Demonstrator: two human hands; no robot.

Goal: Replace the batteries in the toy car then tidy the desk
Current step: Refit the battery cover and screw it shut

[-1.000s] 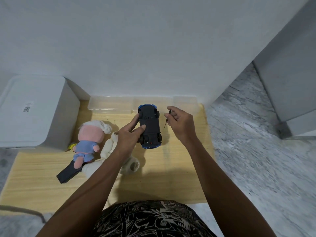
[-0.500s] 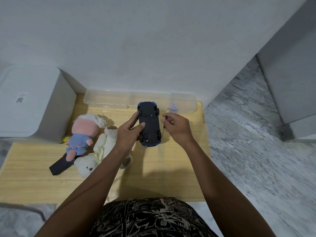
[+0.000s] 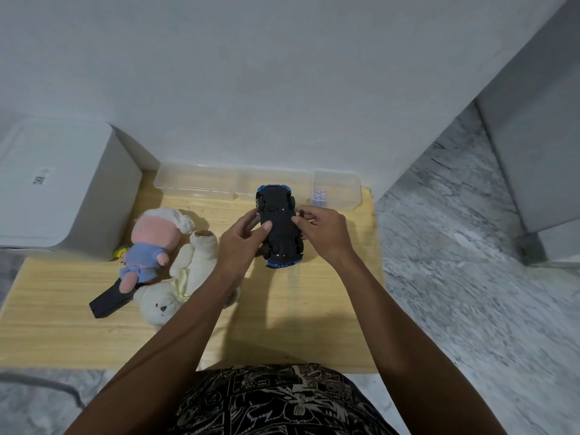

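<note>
Toy car (image 3: 280, 227) upside down, screwdriver (image 3: 300, 213) mostly hidden

Both hands raised in front of the body, arms reaching forward.

The left hand (image 3: 243, 238) comes in from the lower left, forearm bare, wrist bent a little, its fingers curled round the left flank of the car (image 3: 280, 229) and the thumb laid across its dark underside. The right hand (image 3: 323, 232) comes in from the lower right, forearm bare, knuckles up, fingers bunched and pinched on a thin dark tool (image 3: 300, 214) at the car's right edge. The two hands sit close, on either side of the car, not touching each other.
</note>
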